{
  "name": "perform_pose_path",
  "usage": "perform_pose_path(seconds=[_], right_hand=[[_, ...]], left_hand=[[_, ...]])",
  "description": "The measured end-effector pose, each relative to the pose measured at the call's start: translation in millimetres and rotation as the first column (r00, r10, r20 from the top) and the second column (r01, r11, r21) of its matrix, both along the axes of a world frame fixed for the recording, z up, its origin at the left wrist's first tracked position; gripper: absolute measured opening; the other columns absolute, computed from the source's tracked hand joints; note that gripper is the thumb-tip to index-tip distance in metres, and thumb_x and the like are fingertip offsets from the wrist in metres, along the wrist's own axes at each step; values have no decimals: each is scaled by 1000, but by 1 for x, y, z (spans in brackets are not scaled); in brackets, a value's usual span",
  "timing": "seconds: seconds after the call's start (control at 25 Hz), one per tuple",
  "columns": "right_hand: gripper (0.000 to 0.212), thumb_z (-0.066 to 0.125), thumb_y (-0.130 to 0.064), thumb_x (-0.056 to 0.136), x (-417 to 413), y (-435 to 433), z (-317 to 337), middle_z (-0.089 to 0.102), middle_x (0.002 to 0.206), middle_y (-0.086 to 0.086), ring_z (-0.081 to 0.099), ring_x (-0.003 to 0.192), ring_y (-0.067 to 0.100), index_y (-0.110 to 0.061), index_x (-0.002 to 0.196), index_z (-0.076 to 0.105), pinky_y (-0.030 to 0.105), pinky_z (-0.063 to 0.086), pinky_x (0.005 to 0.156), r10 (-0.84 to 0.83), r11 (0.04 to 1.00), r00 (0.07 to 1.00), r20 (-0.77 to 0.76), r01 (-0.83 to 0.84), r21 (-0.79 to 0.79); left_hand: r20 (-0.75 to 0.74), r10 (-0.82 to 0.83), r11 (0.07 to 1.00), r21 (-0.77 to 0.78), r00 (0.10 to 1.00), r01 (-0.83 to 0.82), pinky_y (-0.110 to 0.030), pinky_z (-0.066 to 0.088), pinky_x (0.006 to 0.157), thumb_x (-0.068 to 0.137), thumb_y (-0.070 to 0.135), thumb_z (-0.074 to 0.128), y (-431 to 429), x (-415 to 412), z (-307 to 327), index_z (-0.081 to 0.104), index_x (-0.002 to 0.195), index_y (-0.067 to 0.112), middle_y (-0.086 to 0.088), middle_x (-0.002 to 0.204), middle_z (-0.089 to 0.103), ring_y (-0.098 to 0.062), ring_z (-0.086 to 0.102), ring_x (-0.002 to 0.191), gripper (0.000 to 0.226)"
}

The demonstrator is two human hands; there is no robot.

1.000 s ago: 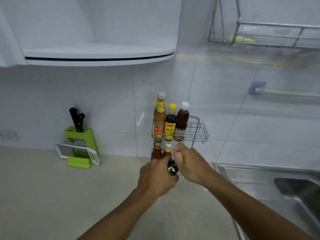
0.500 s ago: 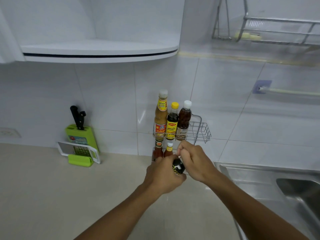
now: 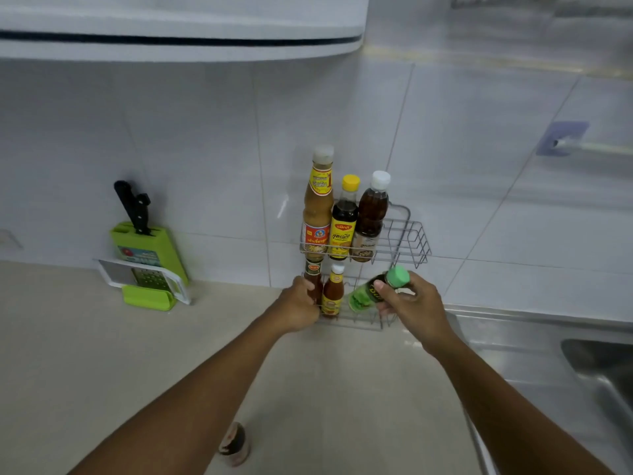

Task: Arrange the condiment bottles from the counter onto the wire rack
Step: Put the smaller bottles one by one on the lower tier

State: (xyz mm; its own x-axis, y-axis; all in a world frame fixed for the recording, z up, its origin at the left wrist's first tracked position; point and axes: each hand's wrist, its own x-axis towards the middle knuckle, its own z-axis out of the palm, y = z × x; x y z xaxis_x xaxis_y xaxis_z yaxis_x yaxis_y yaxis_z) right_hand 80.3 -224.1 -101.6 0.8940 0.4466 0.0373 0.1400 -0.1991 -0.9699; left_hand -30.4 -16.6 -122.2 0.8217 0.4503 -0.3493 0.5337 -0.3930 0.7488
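A two-tier wire rack [image 3: 407, 241] stands against the tiled wall. Its upper tier holds three bottles: a tall tan sauce bottle [image 3: 318, 207], a dark one with a yellow cap [image 3: 343, 222] and a brown one with a white cap [image 3: 370, 217]. On the lower tier stand a dark red bottle [image 3: 313, 274] and a small orange sauce bottle [image 3: 332, 294]. My left hand [image 3: 296, 308] grips the dark red bottle at the rack's left end. My right hand [image 3: 416, 308] holds a green-capped bottle [image 3: 375, 291], tilted, over the lower tier's right side.
A small dark jar [image 3: 234, 443] stands on the beige counter near my left forearm. A green knife block [image 3: 150, 248] with a grater [image 3: 144, 275] leans at the wall on the left. A steel sink [image 3: 561, 354] lies right. A curved white shelf [image 3: 178, 39] hangs overhead.
Both hands held the green-capped bottle together before. Now the left hand has gone to the dark red bottle on the lower tier, and the right hand has carried the green-capped bottle toward the rack.
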Motion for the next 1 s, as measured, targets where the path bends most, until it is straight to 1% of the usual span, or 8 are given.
perform_pose_path(seconds=[0.12, 0.28, 0.36, 0.44, 0.56, 0.68, 0.88, 1.0], right_hand=[[22, 85, -29, 81, 21, 13, -31, 78, 90, 3, 78, 76, 29, -22, 98, 73, 52, 64, 76, -74, 994, 997, 25, 75, -75], [22, 84, -33, 80, 38, 36, -66, 72, 92, -2, 68, 90, 24, -29, 93, 67, 39, 59, 81, -74, 973, 987, 143, 103, -205], [22, 82, -29, 82, 46, 47, -74, 66, 85, -12, 62, 88, 18, -30, 92, 63, 23, 49, 73, -44, 958, 980, 196, 97, -269], [21, 82, -27, 83, 55, 56, -82, 62, 82, -16, 58, 83, 13, -26, 97, 66, 11, 38, 66, -11, 941, 981, 196, 76, -329], [31, 83, -26, 82, 67, 65, -93, 67, 92, -4, 59, 76, 13, -16, 109, 71, 10, 36, 61, 35, 923, 987, 159, 29, -384], [37, 82, -30, 83, 76, 72, -104, 64, 96, -4, 57, 82, 16, -14, 114, 70, 11, 34, 61, 108, 881, 979, 175, -12, -473], [38, 80, -31, 85, 79, 77, -117, 64, 98, -1, 58, 87, 19, -11, 115, 69, 20, 35, 62, 148, 838, 979, 140, -48, -544], [39, 79, -31, 85, 78, 76, -121, 64, 99, -1, 55, 86, 15, -10, 117, 69, 8, 30, 61, 156, 836, 977, 145, -52, -546]], left_hand=[[-33, 172, 981, -87, 984, -174, -35, 50, 89, 92, 16, 55, 22, 11, -26, 37, 143, 14, -11, 129, 60, -28, 60, 114, 54], [-90, 221, 959, -160, 971, -233, -38, 45, 103, 94, 13, 54, 31, 31, -58, 29, 153, 13, -17, 150, 44, -34, 49, 133, 64], [-103, 203, 962, -164, 974, -218, -38, 46, 102, 91, 8, 52, 29, 40, -66, 39, 147, 13, -16, 146, 50, -34, 51, 129, 57], [-98, 176, 971, -147, 979, -189, -41, 49, 99, 88, 7, 51, 28, 48, -71, 57, 126, 17, -17, 130, 63, -33, 59, 115, 40], [-88, 182, 972, -132, 979, -193, -38, 52, 86, 82, 15, 53, 31, 54, -77, 65, 114, 11, -17, 115, 70, -35, 65, 104, 35], [-100, 189, 967, -156, 977, -203, -31, 44, 77, 81, 17, 55, 35, 54, -80, 69, 111, 8, -17, 111, 71, -36, 66, 104, 34], [-111, 203, 962, -162, 973, -219, -39, 54, 90, 74, 23, 54, 40, 52, -82, 71, 108, 14, -12, 110, 72, -32, 66, 103, 39], [-109, 203, 962, -164, 973, -219, -40, 53, 93, 77, 21, 53, 41, 50, -84, 70, 110, 15, -10, 112, 72, -31, 65, 104, 38]])
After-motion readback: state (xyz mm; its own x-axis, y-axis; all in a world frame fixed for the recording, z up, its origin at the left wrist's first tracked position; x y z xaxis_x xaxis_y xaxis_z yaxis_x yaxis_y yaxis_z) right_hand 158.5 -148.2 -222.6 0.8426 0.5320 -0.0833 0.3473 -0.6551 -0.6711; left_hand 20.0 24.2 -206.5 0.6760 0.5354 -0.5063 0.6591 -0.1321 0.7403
